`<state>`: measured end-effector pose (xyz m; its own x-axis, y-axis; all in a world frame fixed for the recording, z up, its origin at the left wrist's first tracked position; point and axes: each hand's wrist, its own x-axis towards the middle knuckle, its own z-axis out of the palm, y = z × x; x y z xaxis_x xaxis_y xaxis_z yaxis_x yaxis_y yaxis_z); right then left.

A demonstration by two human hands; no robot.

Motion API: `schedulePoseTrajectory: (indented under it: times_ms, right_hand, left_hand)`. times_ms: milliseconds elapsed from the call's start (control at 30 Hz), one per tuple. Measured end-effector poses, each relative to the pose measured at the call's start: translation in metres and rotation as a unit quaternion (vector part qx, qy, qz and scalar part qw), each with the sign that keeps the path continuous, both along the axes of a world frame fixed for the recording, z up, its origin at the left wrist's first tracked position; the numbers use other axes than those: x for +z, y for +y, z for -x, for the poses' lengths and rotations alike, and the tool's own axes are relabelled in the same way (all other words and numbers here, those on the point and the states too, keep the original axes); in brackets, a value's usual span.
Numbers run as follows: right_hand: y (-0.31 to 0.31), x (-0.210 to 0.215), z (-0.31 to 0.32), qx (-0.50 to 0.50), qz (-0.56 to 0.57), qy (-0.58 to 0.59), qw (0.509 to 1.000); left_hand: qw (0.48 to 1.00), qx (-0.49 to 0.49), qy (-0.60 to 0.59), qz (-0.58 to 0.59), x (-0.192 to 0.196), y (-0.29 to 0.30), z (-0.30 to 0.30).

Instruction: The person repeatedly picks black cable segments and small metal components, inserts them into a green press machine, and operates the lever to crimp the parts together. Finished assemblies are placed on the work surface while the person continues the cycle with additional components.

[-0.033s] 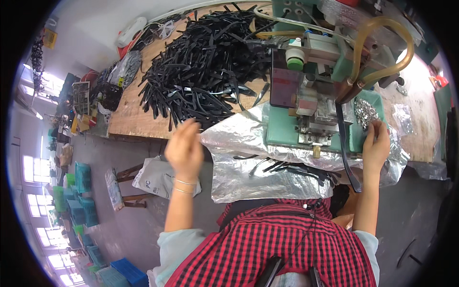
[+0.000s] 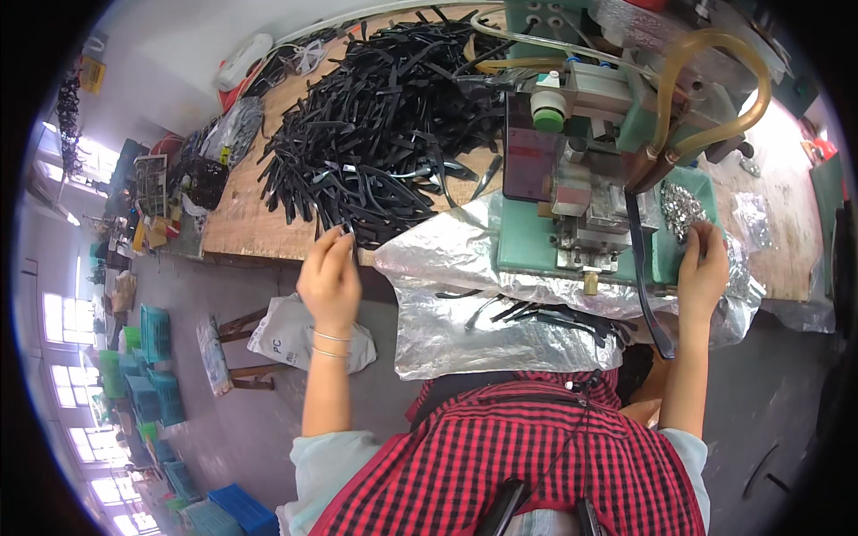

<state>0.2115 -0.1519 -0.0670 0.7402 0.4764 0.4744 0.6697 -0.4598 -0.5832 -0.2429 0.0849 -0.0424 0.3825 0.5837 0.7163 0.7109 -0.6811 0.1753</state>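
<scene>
My left hand (image 2: 331, 281) is at the table's front edge, fingers pinched on the end of a black glasses temple at the near rim of a large pile of black glasses temples (image 2: 384, 134). My right hand (image 2: 703, 268) has its fingertips together beside small silvery metal parts (image 2: 682, 210) in a green tray (image 2: 666, 259); whatever it pinches is too small to make out. Between the hands stands a bench machine (image 2: 590, 205) with metal clamps. One black glasses temple (image 2: 645, 268) hangs from it, slanting down toward my right forearm.
Silvery sheeting (image 2: 429, 330) drapes over the table's front edge, with several black temples (image 2: 563, 317) lying on it. A yellowish hose (image 2: 760, 80) loops above the machine. At the left on the floor are a white sack (image 2: 304, 335), a wooden stool (image 2: 241, 366) and stacked crates (image 2: 161, 393).
My left hand has moved slightly left and down, and its fingers, blurred before, are now seen pinched at the pile's edge. My right hand stays at the small metal parts.
</scene>
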Motion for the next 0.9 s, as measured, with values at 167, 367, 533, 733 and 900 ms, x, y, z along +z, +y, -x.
schedulePoseTrajectory:
  times_ms: [167, 367, 533, 733, 900]
  right_hand:
    - [0.015, 0.0, 0.004, 0.036, -0.046, 0.021, 0.998]
    - [0.026, 0.014, 0.014, 0.053, -0.069, 0.012, 0.996]
    - [0.013, 0.01, 0.007, 0.041, -0.045, -0.012, 0.998]
    - [-0.034, -0.002, 0.007, -0.018, -0.085, -0.063, 0.994]
    - [-0.024, 0.036, 0.041, 0.043, -0.175, 0.072, 0.981]
  left_hand:
    - [0.991, -0.042, 0.123, 0.03, -0.053, 0.051, 0.048]
    - [0.998, -0.03, 0.05, 0.02, -0.073, 0.086, 0.001]
    - [0.988, -0.061, 0.141, 0.035, -0.042, 0.091, 0.009]
    - [0.991, -0.083, -0.06, 0.091, -0.012, 0.078, -0.027]
    - [0.908, -0.202, -0.308, 0.201, -0.009, 0.04, -0.093]
